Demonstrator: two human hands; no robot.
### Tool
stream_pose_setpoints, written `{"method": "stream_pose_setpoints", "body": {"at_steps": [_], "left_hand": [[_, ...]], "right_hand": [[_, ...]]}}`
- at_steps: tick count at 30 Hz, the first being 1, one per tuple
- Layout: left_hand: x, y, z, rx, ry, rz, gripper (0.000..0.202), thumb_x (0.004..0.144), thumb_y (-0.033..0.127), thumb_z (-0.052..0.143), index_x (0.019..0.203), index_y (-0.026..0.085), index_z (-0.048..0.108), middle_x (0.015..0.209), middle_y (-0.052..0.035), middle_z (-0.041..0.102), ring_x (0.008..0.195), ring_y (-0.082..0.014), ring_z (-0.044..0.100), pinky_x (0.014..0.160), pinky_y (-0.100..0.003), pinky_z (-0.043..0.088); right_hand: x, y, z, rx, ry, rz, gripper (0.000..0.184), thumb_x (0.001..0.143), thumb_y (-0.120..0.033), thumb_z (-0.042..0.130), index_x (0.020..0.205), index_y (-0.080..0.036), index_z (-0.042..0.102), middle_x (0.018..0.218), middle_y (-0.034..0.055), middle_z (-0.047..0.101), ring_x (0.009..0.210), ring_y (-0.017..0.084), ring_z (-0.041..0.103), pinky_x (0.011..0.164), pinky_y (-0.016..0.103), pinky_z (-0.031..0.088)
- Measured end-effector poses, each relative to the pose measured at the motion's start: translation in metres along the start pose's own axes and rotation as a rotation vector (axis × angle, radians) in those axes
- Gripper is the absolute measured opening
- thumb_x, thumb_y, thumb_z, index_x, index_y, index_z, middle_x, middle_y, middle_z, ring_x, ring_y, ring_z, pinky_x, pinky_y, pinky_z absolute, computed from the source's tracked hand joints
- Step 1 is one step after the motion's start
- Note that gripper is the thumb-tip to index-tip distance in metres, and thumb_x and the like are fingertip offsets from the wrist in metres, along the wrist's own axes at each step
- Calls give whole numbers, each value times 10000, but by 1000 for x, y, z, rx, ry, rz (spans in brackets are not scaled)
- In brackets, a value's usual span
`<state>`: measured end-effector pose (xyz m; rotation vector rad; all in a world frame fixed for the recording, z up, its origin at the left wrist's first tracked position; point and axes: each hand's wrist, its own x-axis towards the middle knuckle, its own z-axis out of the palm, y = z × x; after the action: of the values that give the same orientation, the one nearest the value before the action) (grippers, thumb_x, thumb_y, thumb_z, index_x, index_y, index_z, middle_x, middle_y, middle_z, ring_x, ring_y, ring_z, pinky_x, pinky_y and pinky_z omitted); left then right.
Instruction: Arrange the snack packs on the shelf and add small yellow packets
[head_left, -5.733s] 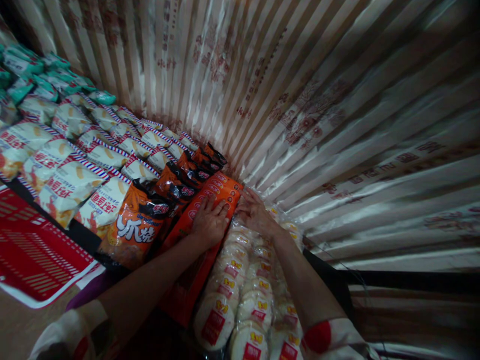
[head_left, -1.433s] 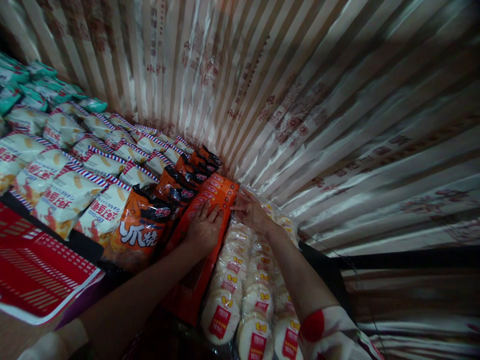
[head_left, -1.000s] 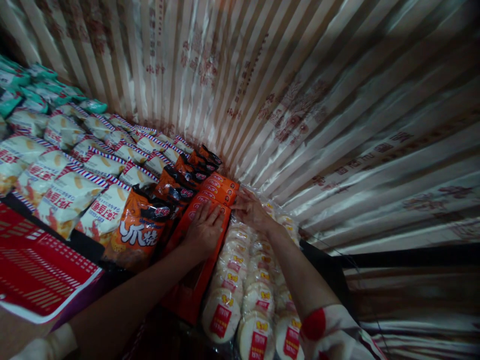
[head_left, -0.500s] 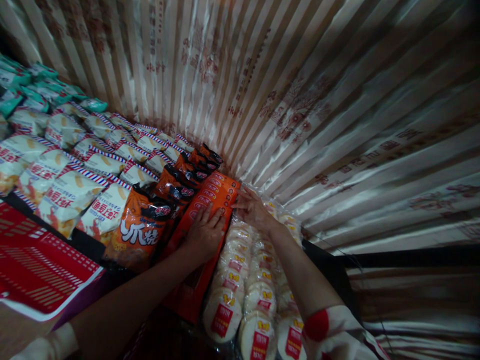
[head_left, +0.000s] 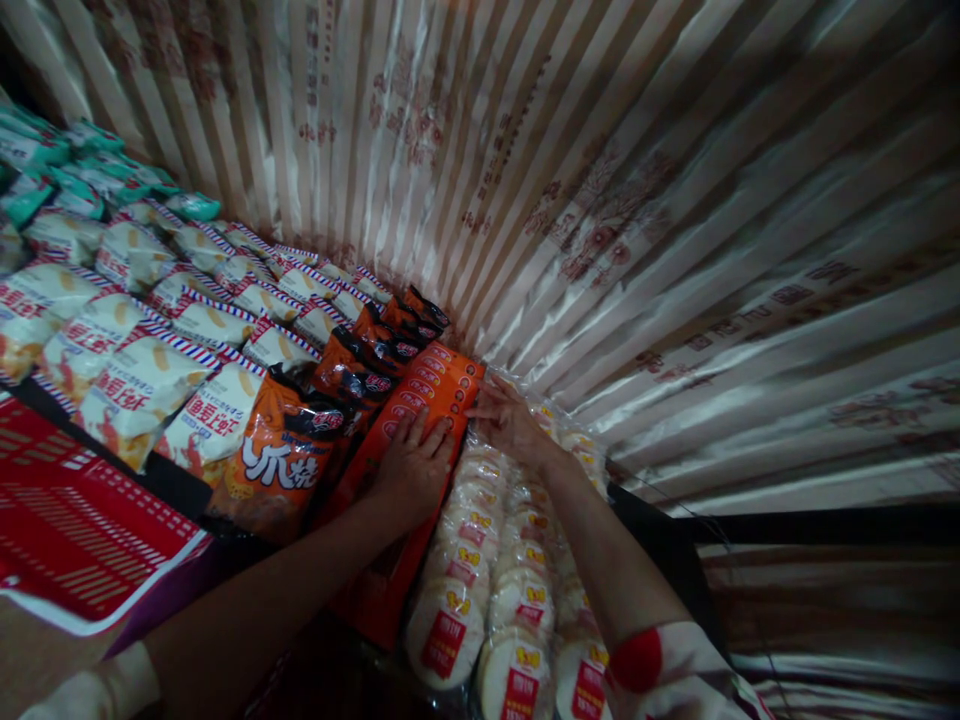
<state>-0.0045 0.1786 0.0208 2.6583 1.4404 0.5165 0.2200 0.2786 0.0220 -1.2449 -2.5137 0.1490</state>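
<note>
Several orange snack packets (head_left: 429, 372) stand in an overlapping row in the middle of the display. My left hand (head_left: 414, 462) lies on top of them, palm down and fingers spread. At their right edge is my right hand (head_left: 511, 422), its fingers stretched out toward the packets' upper right side. Below the right hand, clear-wrapped round white rice crackers (head_left: 448, 630) with red labels are lined up in columns. Orange and black snack bags (head_left: 281, 462) stand just left of the orange packets.
White snack bags (head_left: 142, 385) with striped edges fill the left, with green packets (head_left: 71, 165) behind them. A red plastic basket (head_left: 82, 520) is at lower left. Pleated printed fabric (head_left: 570, 180) hangs behind the goods, above a black shelf edge (head_left: 825, 522).
The view has shifted very slightly. Both hands stay at the orange packets in nearly the same pose.
</note>
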Motion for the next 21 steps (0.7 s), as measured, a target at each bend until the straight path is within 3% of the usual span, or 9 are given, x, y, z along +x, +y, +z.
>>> {"method": "stream_pose_setpoints", "body": {"at_steps": [8,14,21], "left_hand": [[0,1,0,-2,-23,-2,420,949,287,395,1320,155,540,1460,-78,449,1387,-347,309,1133,-549,236],[1,1,2,-2,-12,-4,430,952,312,389,1317,145,544,1456,-88,454,1381,-365,312,1126,-558,236],[1,-1,-2,-17,-3,-9,411,951,309,399,1296,156,561,1448,-76,466,1367,-344,346,1124,-533,254]], "right_hand": [[1,-7,-10,11,-37,2,368,679,-78,609,904,-330,757,1247,25,648,1327,278,447,1120,599,301],[2,-12,-12,37,4,-16,406,746,-50,546,934,-351,742,1232,-9,658,1282,224,503,1149,569,261],[3,-25,-26,185,-72,73,356,788,-94,510,978,-269,755,1387,44,541,1408,235,316,1181,555,164]]}}
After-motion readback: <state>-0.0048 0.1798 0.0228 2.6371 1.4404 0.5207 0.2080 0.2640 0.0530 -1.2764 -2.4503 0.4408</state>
